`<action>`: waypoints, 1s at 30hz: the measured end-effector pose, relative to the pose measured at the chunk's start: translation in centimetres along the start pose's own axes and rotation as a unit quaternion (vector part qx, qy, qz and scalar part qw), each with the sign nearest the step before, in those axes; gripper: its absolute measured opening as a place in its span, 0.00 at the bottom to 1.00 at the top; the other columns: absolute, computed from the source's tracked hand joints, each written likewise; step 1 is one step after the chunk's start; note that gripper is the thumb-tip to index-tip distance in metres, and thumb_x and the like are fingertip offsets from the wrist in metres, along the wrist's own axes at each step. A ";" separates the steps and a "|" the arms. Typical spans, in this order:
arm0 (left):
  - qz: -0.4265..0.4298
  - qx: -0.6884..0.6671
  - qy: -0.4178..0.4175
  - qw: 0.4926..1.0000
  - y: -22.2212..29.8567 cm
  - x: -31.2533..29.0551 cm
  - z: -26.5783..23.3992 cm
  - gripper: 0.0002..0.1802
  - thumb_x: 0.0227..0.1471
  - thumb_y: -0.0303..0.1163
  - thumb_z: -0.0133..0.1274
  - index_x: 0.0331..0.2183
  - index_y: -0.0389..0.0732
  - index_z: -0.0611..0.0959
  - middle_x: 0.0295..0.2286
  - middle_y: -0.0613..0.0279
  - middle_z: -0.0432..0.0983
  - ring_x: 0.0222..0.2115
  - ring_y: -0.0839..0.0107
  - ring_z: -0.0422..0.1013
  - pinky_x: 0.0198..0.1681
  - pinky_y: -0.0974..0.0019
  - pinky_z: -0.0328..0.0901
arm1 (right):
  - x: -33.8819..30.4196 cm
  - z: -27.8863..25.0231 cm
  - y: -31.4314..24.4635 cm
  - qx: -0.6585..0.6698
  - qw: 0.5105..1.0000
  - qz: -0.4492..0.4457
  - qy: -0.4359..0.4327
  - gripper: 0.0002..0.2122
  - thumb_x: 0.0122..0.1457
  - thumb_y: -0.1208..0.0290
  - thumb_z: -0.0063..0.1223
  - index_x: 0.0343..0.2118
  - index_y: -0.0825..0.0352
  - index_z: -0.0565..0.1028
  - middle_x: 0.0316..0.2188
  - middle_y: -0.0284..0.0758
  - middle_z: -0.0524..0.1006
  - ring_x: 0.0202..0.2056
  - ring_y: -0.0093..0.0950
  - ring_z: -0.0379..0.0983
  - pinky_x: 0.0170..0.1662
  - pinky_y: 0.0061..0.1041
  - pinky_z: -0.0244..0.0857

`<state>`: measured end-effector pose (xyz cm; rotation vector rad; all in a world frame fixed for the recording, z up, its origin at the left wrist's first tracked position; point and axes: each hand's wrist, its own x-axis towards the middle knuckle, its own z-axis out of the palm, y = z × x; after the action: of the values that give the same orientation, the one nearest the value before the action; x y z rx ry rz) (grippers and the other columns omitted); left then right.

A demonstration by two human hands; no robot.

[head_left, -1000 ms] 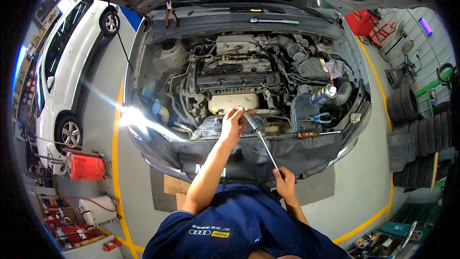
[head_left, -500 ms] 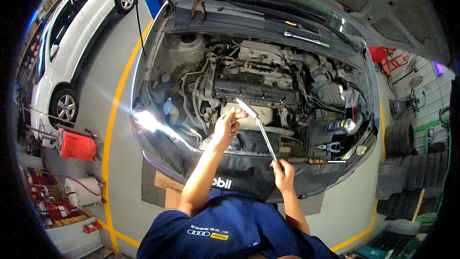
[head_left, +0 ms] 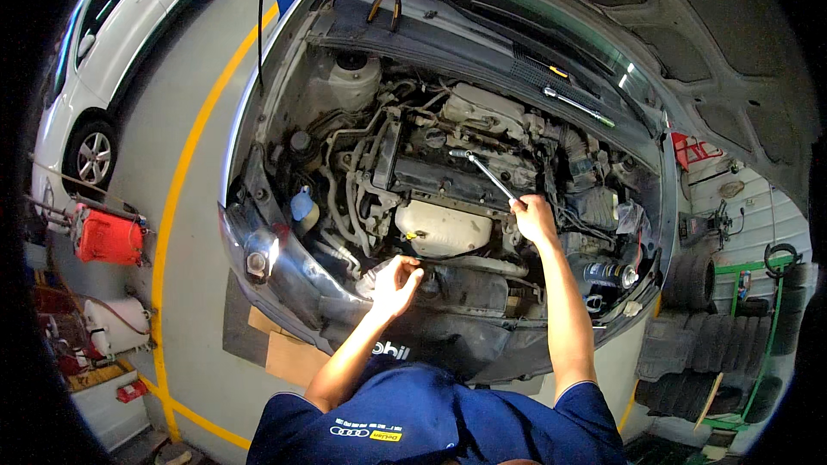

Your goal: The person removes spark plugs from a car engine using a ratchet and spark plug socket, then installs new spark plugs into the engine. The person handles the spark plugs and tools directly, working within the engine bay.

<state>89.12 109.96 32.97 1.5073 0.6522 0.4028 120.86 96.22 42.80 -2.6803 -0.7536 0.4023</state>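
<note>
The right hand [head_left: 534,220] wraps its grip round the ratchet [head_left: 492,177] by the handle's end, probably for leverage, head at ten o'clock over the engine [head_left: 413,176]; left hand [head_left: 396,288], at seven, half-curled, seemingly empty

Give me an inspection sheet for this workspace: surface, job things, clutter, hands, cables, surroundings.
Surface: grimy-looking engine under a raised hood.
Job's things: long-handled wrench, its head over the engine; contact unclear.
Clutter: pliers, a second wrench and a yellow tool behind the engine; spray can to its right.
Hands: right hand grips the wrench's handle end; left hand, fingers curled, shows nothing held.
Cables: dark line hangs left of the hood; cannot tell if it is a cable.
Surroundings: white car and red container on the left; tyres on the right.
</note>
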 end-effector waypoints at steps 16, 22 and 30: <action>0.104 0.050 0.003 0.993 -1.3 -0.3 0.2 0.16 0.55 0.32 0.63 0.44 0.38 0.80 0.24 0.65 0.76 0.21 0.75 0.67 0.27 0.70 0.64 | 13.4 -1.7 -4.7 -0.215 0.962 -0.146 -0.084 0.12 0.64 0.73 0.54 0.24 0.71 0.78 0.19 0.45 0.75 0.24 0.39 0.75 0.32 0.41 0.67; 0.083 0.064 0.000 0.995 -0.9 -0.3 0.3 0.16 0.54 0.33 0.64 0.43 0.38 0.81 0.23 0.64 0.75 0.20 0.73 0.66 0.27 0.68 0.65 | 20.9 2.8 -9.2 -0.278 0.925 -0.231 -0.113 0.06 0.54 0.81 0.57 0.31 0.68 0.85 0.31 0.47 0.83 0.36 0.40 0.81 0.42 0.42 0.75; 0.102 0.081 -0.010 0.991 -0.5 -0.1 0.1 0.17 0.53 0.33 0.64 0.43 0.38 0.80 0.23 0.63 0.77 0.21 0.71 0.70 0.27 0.67 0.67 | 23.1 4.9 -12.7 -0.354 0.900 -0.205 -0.152 0.07 0.55 0.74 0.59 0.35 0.69 0.84 0.39 0.46 0.84 0.42 0.44 0.82 0.44 0.41 0.78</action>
<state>88.99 109.77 32.46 1.7384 0.5273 0.4988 132.37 120.10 39.12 -2.9884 -1.8218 0.5163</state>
